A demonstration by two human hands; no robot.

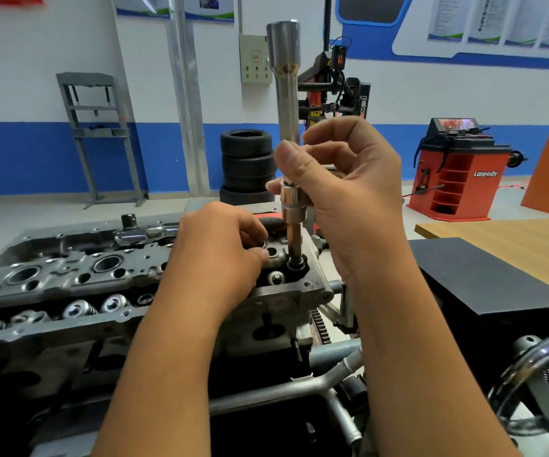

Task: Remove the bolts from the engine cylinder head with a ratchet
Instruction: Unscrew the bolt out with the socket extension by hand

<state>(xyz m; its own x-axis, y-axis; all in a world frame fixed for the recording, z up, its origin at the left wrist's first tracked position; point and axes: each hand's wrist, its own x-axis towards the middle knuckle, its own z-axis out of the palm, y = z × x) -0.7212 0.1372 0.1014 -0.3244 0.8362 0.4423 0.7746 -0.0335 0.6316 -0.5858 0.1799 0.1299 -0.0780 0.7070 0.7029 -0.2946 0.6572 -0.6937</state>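
The grey cylinder head (pixel 68 275) lies across the engine stand, with valve springs along its near side. My right hand (pixel 358 192) pinches a long steel extension bar (pixel 288 103) that stands upright. A chrome socket (pixel 292 196) on its lower end sits over a bolt (pixel 296 240), whose shank rises from a hole at the head's right end. My left hand (pixel 220 252) rests on the head beside that hole, fingers curled, fingertips pinching a small washer (pixel 263 242). The ratchet (pixel 144 233) lies on the far side of the head, its handle hidden behind my left hand.
A black mat (pixel 484 275) on a wooden table (pixel 513 239) lies to the right. The stand's metal tubes (pixel 266 394) and a chrome wheel (pixel 536 367) are below and right. Stacked tyres (pixel 246 166), a tyre changer and an orange balancer (pixel 457 173) stand behind.
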